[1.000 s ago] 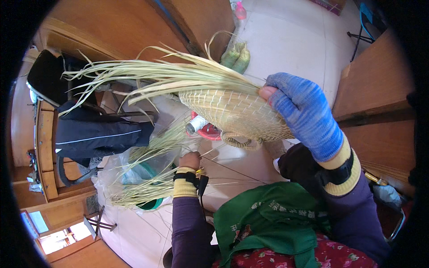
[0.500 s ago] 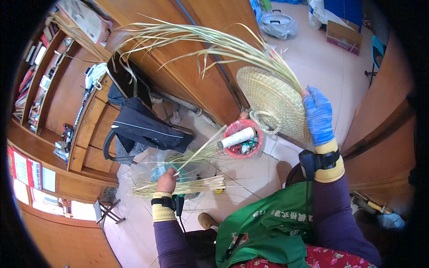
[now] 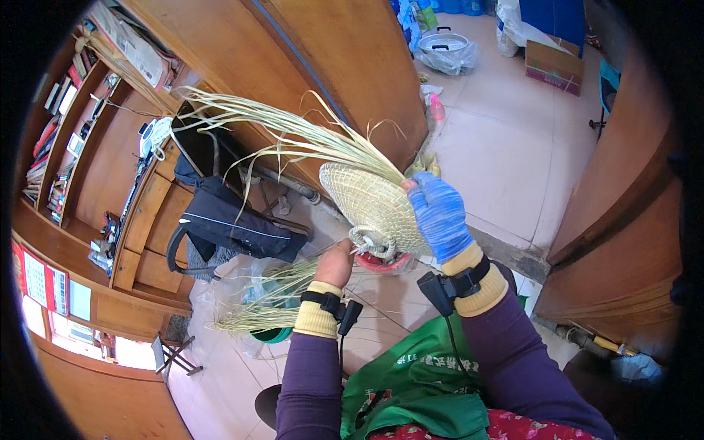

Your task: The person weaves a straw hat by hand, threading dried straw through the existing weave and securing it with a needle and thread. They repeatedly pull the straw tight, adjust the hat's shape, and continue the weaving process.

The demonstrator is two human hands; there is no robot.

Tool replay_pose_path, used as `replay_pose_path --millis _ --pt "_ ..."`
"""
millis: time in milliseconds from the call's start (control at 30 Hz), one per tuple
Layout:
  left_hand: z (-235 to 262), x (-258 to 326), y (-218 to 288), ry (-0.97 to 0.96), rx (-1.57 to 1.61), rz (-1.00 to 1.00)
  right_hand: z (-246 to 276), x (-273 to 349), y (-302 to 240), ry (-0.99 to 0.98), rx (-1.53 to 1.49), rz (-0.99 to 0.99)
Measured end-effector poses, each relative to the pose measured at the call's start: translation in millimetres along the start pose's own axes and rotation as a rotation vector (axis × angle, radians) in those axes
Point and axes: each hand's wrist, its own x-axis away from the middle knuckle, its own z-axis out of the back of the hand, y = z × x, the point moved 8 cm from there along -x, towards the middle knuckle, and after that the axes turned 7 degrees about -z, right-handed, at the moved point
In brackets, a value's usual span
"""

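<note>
My right hand (image 3: 438,214), in a blue glove, grips the edge of a round woven straw piece (image 3: 370,204) held up in front of me. Long loose straw strands (image 3: 279,136) fan out from its top toward the upper left. My bare left hand (image 3: 336,263) is closed at the piece's lower edge, by a twisted straw loop (image 3: 365,242), and pinches thin strands there. Both wrists carry a yellow cuff and a black strap-on device.
A bundle of straw (image 3: 257,308) lies on the tiled floor over a green basin (image 3: 273,335). A red bowl (image 3: 381,262) sits under the woven piece. A dark jacket hangs on a chair (image 3: 220,220). Wooden cabinets (image 3: 323,66) and shelves stand left; boxes and a pot far back.
The view has swung, and the woven piece now sits nearer the centre. My left hand has risen from the straw bundle on the floor to the piece's lower edge.
</note>
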Motion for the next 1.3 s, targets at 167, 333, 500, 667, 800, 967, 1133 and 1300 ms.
replay_pose_path --millis 167,333,500,667,800,967,1133,1300 --pt "13 12 -13 0.092 0.681 0.020 2 -10 7 0.013 -0.059 0.037" --pt "21 16 -32 0.402 1.152 0.091 -1 -9 3 -0.030 -0.009 0.040" --pt "29 11 -30 0.432 0.670 -0.006 1 -1 -8 -0.058 -0.054 0.076" --pt "30 6 -17 0.431 0.451 -0.064 -5 7 -17 -0.075 -0.033 0.161" --pt "57 9 6 0.438 0.430 -0.117 -13 2 -10 -0.098 0.059 0.131" --pt "149 36 33 0.642 0.542 -0.179 -16 -3 1 -0.112 0.091 0.082" --pt "308 149 22 1.176 0.913 -0.382 -18 -3 7 -0.069 0.105 0.110" --pt "434 317 110 1.085 0.425 -0.753 -24 -3 17 -0.136 0.041 0.021"
